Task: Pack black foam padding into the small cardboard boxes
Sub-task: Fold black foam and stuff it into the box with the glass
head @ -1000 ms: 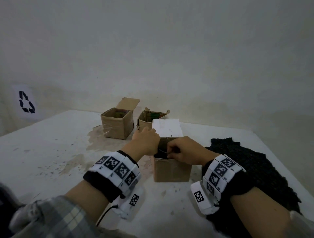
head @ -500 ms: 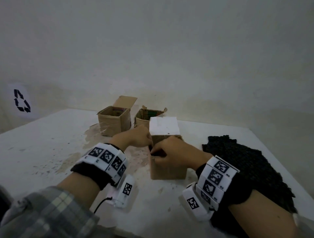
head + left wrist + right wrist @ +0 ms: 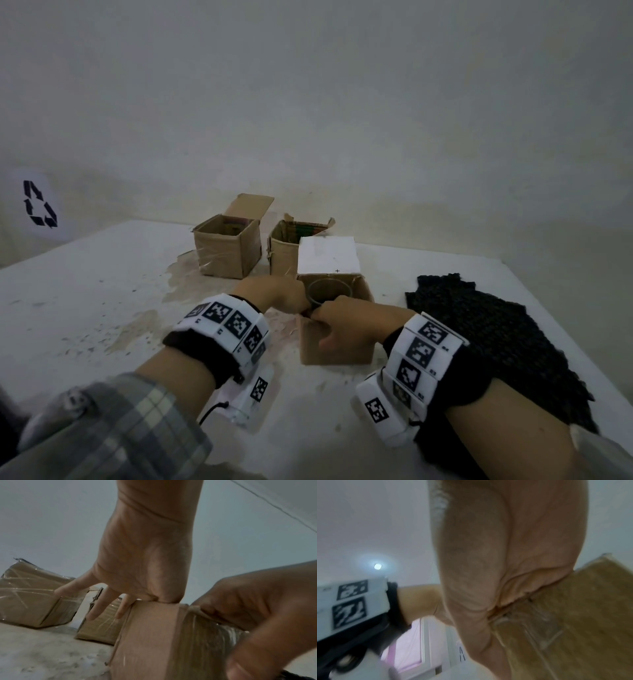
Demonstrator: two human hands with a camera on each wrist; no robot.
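Observation:
A small open cardboard box (image 3: 310, 346) stands at the table's middle, its white flap (image 3: 328, 255) raised at the back. A dark round ring (image 3: 330, 291) shows inside it. My left hand (image 3: 299, 301) pinches the box's near-left rim; in the left wrist view the left hand (image 3: 145, 561) has three fingers hanging loose beside the box (image 3: 154, 635). My right hand (image 3: 323, 318) grips the front rim, fingers curled over it and thumb on the front face. In the right wrist view the right hand (image 3: 505, 561) is blurred against the box (image 3: 573, 615). Black foam padding (image 3: 496, 342) lies flat to the right.
Two more open cardboard boxes stand behind, one at the back left (image 3: 227, 250) and one beside it (image 3: 286, 251). The white table (image 3: 102, 308) is stained. The wall runs close behind, and the table's right edge lies just past the foam.
My right hand has come out of the box opening and down onto the front rim. My left hand slid from the far-left rim to the near-left corner. The ring inside now shows.

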